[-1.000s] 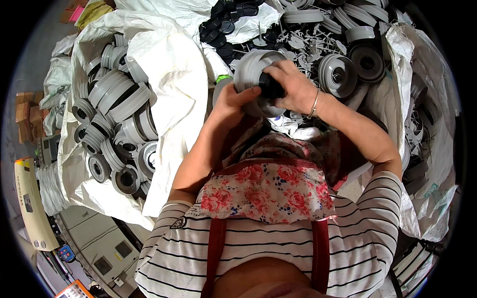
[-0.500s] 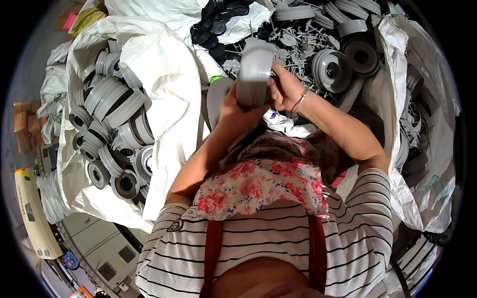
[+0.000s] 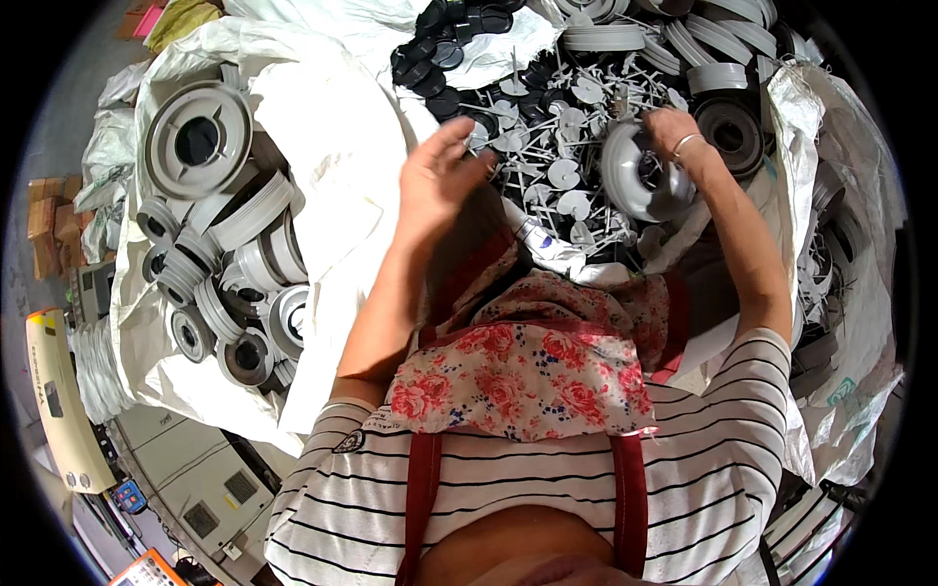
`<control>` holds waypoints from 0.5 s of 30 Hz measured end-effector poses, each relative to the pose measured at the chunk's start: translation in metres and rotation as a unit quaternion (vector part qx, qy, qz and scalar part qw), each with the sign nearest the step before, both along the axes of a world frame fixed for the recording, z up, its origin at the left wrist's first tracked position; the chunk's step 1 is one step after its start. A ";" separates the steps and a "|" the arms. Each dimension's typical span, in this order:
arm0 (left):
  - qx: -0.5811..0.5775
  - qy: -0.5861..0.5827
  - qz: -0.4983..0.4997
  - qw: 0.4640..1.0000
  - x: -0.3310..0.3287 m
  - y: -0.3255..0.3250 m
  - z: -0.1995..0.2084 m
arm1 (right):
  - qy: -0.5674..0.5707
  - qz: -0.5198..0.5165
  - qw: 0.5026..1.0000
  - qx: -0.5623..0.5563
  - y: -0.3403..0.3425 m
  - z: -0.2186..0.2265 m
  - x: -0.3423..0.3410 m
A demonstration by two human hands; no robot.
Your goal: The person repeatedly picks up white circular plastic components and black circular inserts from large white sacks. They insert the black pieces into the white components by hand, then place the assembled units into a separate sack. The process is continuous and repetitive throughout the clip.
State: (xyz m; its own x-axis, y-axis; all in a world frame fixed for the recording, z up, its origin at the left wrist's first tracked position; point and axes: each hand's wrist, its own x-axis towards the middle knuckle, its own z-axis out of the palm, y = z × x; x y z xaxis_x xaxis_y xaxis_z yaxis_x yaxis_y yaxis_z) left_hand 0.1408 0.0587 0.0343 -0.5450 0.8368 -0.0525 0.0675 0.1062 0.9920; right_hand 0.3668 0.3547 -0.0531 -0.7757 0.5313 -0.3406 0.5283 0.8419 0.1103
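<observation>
My left hand (image 3: pixel 440 181) is raised beside the white sack edge with its fingers apart and nothing in it. On the right, my right hand (image 3: pixel 672 132) has its fingers curled over the far rim of a grey plastic ring-shaped part (image 3: pixel 630 176), which lies tilted on the heap. Under and around it spread thin grey plastic sprue pieces (image 3: pixel 565 174) with flat round discs and stems. A large round grey plastic part (image 3: pixel 161 145) with a dark centre hole shows above the left pile; whether it rests there I cannot tell.
At left, a white woven sack (image 3: pixel 337 146) holds grey ribbed round parts (image 3: pixel 256 210). Black round pieces (image 3: pixel 425 68) lie at the far middle. More ribbed rings (image 3: pixel 606 37) and a dark round part (image 3: pixel 731 137) sit far right. Another sack (image 3: pixel 860 322) stands at right.
The grey ribbed part has left my hands, and a large round part now shows over the left pile. My left hand has opened and moved left; my right hand has moved right to the ring-shaped part.
</observation>
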 end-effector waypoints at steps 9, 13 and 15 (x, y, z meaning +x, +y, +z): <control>0.024 -0.351 0.035 0.935 -0.009 0.019 -0.045 | 0.350 -0.015 0.917 -0.188 -0.021 -0.034 -0.131; 0.107 -0.308 0.046 0.944 -0.022 0.011 -0.033 | 0.055 -0.032 0.992 -0.111 -0.019 -0.072 -0.166; 0.095 -0.237 0.014 0.967 -0.031 0.013 -0.040 | 0.048 0.021 0.998 -0.040 -0.001 -0.116 -0.160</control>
